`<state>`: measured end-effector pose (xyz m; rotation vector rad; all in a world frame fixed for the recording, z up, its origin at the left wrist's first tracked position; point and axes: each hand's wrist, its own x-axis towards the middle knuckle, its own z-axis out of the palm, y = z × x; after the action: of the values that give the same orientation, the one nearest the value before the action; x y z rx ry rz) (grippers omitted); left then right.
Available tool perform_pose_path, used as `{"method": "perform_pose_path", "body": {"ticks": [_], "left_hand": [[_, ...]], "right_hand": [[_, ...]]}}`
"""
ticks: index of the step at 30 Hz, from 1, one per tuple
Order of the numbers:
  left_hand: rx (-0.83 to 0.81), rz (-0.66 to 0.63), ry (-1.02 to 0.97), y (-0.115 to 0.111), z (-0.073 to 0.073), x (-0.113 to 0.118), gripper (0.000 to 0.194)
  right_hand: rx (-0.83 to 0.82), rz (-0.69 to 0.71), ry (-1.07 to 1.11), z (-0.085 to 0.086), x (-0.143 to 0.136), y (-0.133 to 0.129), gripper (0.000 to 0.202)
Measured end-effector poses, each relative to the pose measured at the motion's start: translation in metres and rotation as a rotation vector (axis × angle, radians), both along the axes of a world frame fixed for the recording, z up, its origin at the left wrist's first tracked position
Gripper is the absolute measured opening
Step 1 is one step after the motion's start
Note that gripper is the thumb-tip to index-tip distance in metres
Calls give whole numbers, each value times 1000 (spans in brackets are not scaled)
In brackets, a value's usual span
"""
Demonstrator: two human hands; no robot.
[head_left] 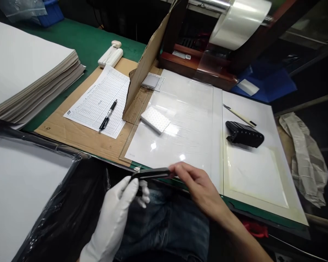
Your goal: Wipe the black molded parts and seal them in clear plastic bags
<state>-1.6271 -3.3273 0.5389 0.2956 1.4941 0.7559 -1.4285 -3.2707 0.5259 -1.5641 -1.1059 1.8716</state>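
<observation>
Over my lap, just off the table's front edge, I hold a slim black piece [154,173] between both hands. It looks flat and elongated with a paler strip along its side; its exact kind is unclear. My left hand [121,202], in a white glove, grips the piece's left end. My bare right hand [198,185] pinches the other end with its fingertips. Beyond them on the glass-like sheet [191,145] lies a small white dotted block [155,119]. A ribbed black object [244,134] rests farther right, below a pale-handled thin tool [240,115].
A thick stack of white sheets [32,62] stands at the left. A gridded paper [98,102] with a black pen [108,115] lies on cardboard. An upright cardboard piece [146,60] and a wooden stand with a film roll [239,23] rise at the back.
</observation>
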Motion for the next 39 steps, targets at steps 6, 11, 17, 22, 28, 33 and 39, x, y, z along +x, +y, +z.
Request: {"method": "perform_pose_path", "body": {"ticks": [6, 11, 17, 22, 28, 33, 39], "left_hand": [[-99, 217, 60, -1, 17, -10, 45], [-125, 208, 40, 1, 26, -5, 46], [-140, 198, 65, 6, 20, 1, 48], [-128, 141, 91, 7, 16, 9, 48], [-102, 100, 150, -1, 16, 19, 47], [-27, 15, 321, 2, 12, 35, 45], [485, -218, 512, 23, -11, 74, 32]], "right_hand": [[573, -37, -352, -28, -13, 77, 39], [858, 283, -650, -70, -42, 115, 61], [912, 311, -719, -83, -39, 108, 36], [808, 208, -623, -64, -12, 82, 30], [437, -273, -384, -34, 32, 29, 41], [-58, -638, -33, -17, 67, -11, 49], [78, -672, -219, 11, 65, -42, 46]]}}
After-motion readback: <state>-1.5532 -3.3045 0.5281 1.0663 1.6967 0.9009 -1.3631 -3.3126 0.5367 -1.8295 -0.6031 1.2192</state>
